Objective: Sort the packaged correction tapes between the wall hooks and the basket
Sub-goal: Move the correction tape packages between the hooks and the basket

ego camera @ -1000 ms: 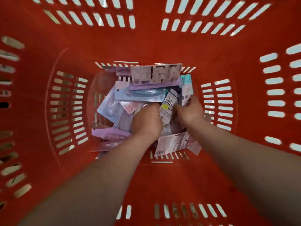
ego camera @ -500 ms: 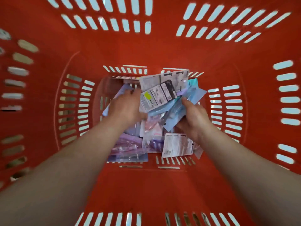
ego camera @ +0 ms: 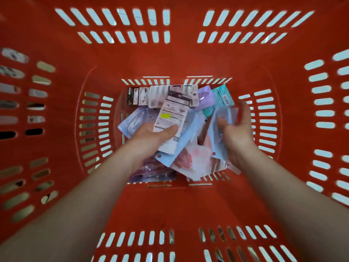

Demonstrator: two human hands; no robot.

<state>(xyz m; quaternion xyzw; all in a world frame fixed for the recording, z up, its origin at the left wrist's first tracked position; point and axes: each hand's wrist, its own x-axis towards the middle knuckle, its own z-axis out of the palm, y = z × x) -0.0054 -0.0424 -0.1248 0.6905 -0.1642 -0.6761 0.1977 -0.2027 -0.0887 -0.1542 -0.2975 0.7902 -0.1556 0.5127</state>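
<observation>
View straight down into a deep red slotted basket (ego camera: 173,59), with two bare forearms reaching to its bottom. A loose heap of packaged correction tapes (ego camera: 194,161) covers the basket floor, some face up, some showing their printed backs. The left hand (ego camera: 149,135) has its grip closed on a white-backed pack with a yellow patch (ego camera: 171,118), thumb across the lower part of the card, lifting it above the heap. The right hand (ego camera: 237,133) curls its grip round a pale blue pack (ego camera: 220,140) (this side is blurred, so the hold is a best reading). No wall hooks are in view, so nothing shows how many packs have been hung. Judging by the full heap, the sorting looks far from finished: two packs are in hand, and many more lie in the basket waiting to be picked through
</observation>
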